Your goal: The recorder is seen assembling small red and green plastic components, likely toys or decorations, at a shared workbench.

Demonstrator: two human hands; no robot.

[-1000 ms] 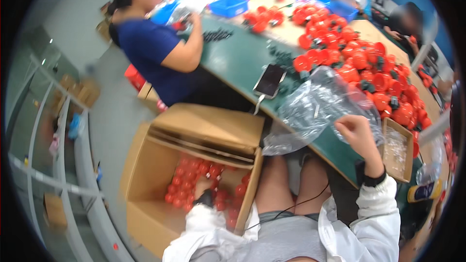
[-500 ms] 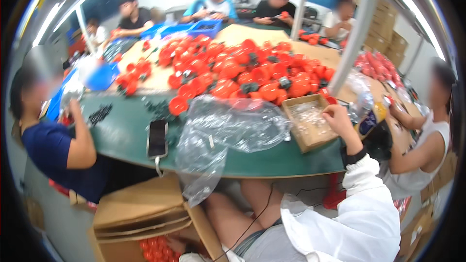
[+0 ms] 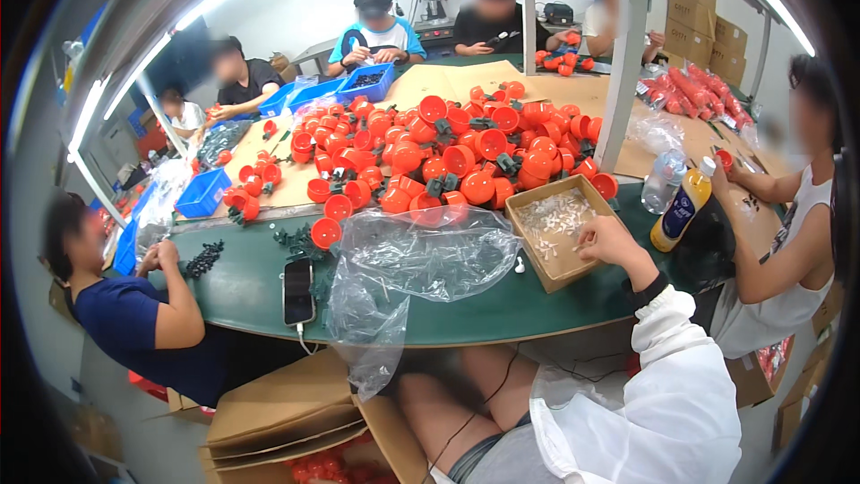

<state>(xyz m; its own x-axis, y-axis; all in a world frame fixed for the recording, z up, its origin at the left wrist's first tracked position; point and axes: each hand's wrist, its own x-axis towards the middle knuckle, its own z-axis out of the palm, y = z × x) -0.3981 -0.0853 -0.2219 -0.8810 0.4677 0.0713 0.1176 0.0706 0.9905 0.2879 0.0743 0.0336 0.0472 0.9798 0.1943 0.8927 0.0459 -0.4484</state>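
My right hand [image 3: 613,245], in a white sleeve with a black cuff, is at the right part of a small cardboard tray [image 3: 548,281]. Its thumb and fingers are pinched together, and whatever may be between them is too small to make out. Many small white pieces [image 3: 548,215] lie loose in that tray. My left hand is not visible. At the lower left, an open cardboard carton [image 3: 391,437] by my legs holds red parts [image 3: 327,466].
A heap of red cup-shaped parts [image 3: 459,159] with dark fittings covers the table's middle. Clear plastic bag [image 3: 430,255], phone [image 3: 299,291] on a cable, and yellow bottle [image 3: 683,210] are nearby. Co-workers sit around; posts [image 3: 627,63] rise from the table.
My right hand has moved slightly left and down over the tray, fingers still pinched. My left hand, before in the carton among red parts, no longer shows. The view has shifted.
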